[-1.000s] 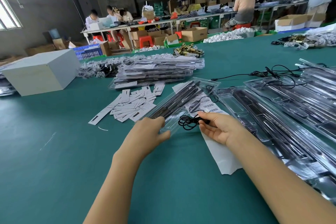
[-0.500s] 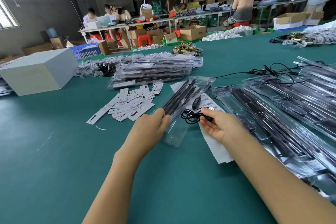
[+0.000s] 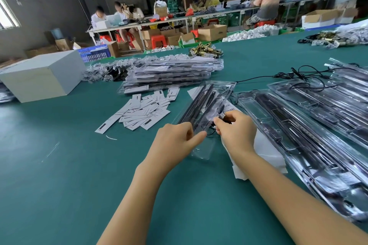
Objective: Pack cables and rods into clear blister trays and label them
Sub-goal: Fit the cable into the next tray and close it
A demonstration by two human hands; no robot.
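Since earlier, my right hand (image 3: 236, 131) carried the cable plug (image 3: 222, 115) onto the blister tray (image 3: 201, 151), which my left hand (image 3: 175, 141) pinched, on green felt (image 3: 59, 185); barcode labels (image 3: 229, 108) unreadable.

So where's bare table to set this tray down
Bare green table lies left of the left hand, below the paper labels. Right of the right hand it is crowded with blister trays.

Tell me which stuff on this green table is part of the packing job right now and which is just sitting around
In use:
left hand, gripping the blister tray
right hand, pinching the black cable
black rods in that tray
paper labels
barcode sheet

Lying about:
grey box
brass hardware
stack of packed trays
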